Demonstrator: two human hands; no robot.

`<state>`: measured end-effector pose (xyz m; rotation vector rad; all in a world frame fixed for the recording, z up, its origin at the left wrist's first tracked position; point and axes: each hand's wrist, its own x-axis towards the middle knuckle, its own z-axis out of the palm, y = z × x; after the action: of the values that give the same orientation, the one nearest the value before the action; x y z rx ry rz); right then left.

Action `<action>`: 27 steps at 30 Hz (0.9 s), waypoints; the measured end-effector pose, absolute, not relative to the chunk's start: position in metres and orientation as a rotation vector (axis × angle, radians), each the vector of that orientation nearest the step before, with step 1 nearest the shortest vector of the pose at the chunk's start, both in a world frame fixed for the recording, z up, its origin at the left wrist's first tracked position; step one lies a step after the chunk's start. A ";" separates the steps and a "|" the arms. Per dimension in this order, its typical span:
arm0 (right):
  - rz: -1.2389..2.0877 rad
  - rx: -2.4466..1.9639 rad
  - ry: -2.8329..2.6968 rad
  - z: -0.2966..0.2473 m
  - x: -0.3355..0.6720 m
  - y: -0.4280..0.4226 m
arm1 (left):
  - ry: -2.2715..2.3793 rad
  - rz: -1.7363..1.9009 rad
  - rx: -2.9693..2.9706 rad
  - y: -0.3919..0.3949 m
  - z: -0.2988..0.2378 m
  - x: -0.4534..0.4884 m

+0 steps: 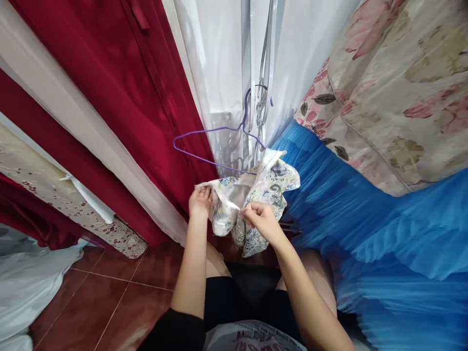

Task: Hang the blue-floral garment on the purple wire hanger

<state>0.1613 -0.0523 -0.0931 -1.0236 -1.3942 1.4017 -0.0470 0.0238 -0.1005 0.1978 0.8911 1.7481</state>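
Observation:
A small floral garment [272, 187] with white edging hangs on one side of a purple wire hanger [204, 130]. The hanger's right arm goes into the cloth, while its left arm is bare. My right hand [260, 218] is closed in a pinch on the white edge near the garment's middle. At the garment's left end, my left hand [200, 200] has its fingers curled at the edge of the cloth, partly hidden by it. The lower part of the garment droops between and below my hands.
Red curtains [146, 97] and white fabric hang at the left and behind the hanger. White straps [261, 53] dangle above its hook. Blue pleated fabric [395, 243] and a flower-patterned cloth [395, 97] fill the right. Below is a red tiled floor [109, 302].

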 end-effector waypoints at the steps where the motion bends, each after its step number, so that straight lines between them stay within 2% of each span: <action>1: 1.404 -1.063 -1.398 -0.104 0.167 -0.056 | 0.876 1.711 0.209 0.010 -0.106 -0.032; 5: 1.194 -1.252 -1.581 -0.127 0.192 -0.072 | 0.698 1.575 0.672 -0.043 -0.094 0.020; 7: 1.088 -1.177 -1.669 -0.120 0.201 -0.079 | 0.733 1.465 1.026 -0.062 -0.077 0.039; 10: 1.239 -0.930 -1.728 -0.096 0.208 -0.086 | 0.829 1.376 1.470 -0.074 -0.054 0.056; 13: 1.459 -0.883 -1.613 -0.071 0.215 -0.094 | 0.835 1.406 1.670 -0.071 -0.048 0.059; 15: 1.530 -0.908 -1.528 -0.057 0.226 -0.099 | 0.733 1.211 1.717 -0.067 -0.055 0.054; 18: 1.564 -0.938 -1.543 -0.036 0.260 -0.101 | 0.557 0.666 1.691 -0.066 -0.075 0.044; 20: 1.484 -0.991 -1.598 -0.021 0.293 -0.093 | 0.639 0.440 1.741 -0.067 -0.087 0.037; 23: 1.191 -1.141 -1.545 -0.003 0.341 -0.059 | 0.958 0.463 1.884 -0.068 -0.093 0.027; 27: 0.910 -1.091 -1.322 0.009 0.357 0.016 | 1.082 0.755 2.003 -0.066 -0.071 0.022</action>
<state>0.3573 0.0165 0.0089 -1.0913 -1.3224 0.9104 0.0217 -0.0658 -0.0710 2.0031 1.0825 0.7554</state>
